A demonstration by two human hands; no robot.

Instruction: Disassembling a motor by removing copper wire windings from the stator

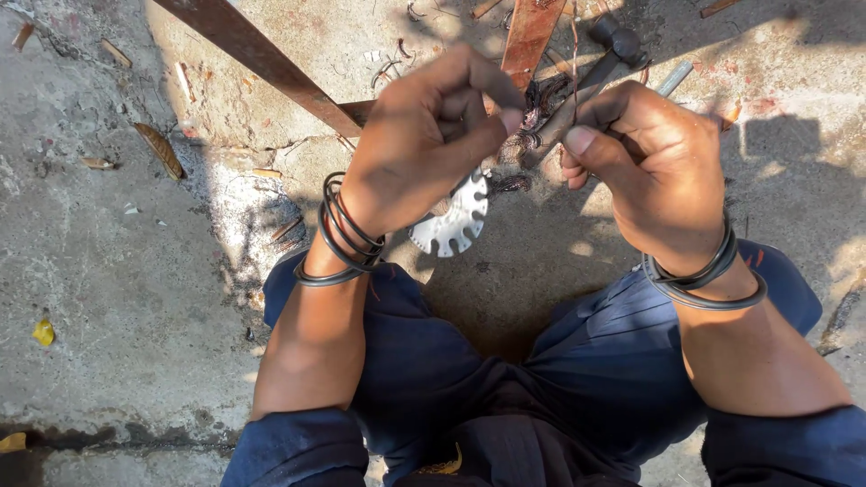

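My left hand (424, 135) and my right hand (649, 162) are raised close together above my lap, each with fingers pinched shut. Between them runs a thin piece of dark wire (534, 126), gripped by both hands; its twisted middle shows between the thumbs. Black rubber rings sit on both wrists, several on the left wrist (343, 236) and two on the right (704, 280). A round white notched disc (453, 221) lies on the ground just below my left hand.
A hammer (606, 50) lies on the concrete beyond my hands, next to rusty flat metal bars (262, 59) and scraps of wire. Dry leaves (161, 149) are scattered at the left. My knees in dark blue cloth (541, 379) fill the foreground.
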